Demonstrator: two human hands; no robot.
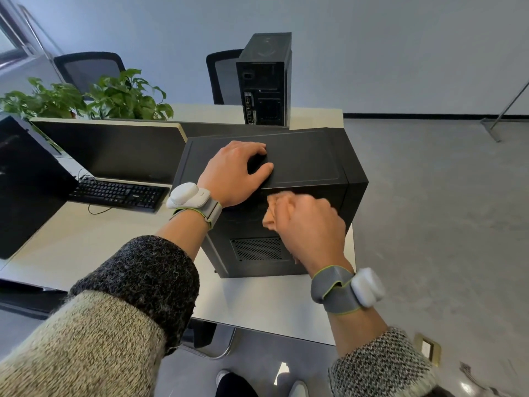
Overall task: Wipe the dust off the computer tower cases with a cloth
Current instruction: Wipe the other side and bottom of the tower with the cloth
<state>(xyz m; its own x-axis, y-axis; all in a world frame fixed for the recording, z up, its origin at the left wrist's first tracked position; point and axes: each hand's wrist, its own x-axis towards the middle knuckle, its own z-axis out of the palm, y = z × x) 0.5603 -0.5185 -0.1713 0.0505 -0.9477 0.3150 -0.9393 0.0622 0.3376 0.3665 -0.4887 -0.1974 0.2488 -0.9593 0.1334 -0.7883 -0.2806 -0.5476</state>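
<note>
Now my left hand (234,173) rests open, fingers spread, on top of the near tower case (309,156); just below it, my right hand (310,227) grips the cloth (271,213) in curled fingers against the case's facing panel.

Bright, cool, even daylight; window (7,30) at upper left. Shadows soft and faint on the pale tabletop (257,305). Dull sheen, no hard glare, atop the near tower (309,156). Right hand (312,227) and cloth (272,213) motion-blurred; left hand (232,173) sharp. Wide-angle bowing: tabletop edges splay, sleeves (86,339) balloon at the bottom edge.
</note>
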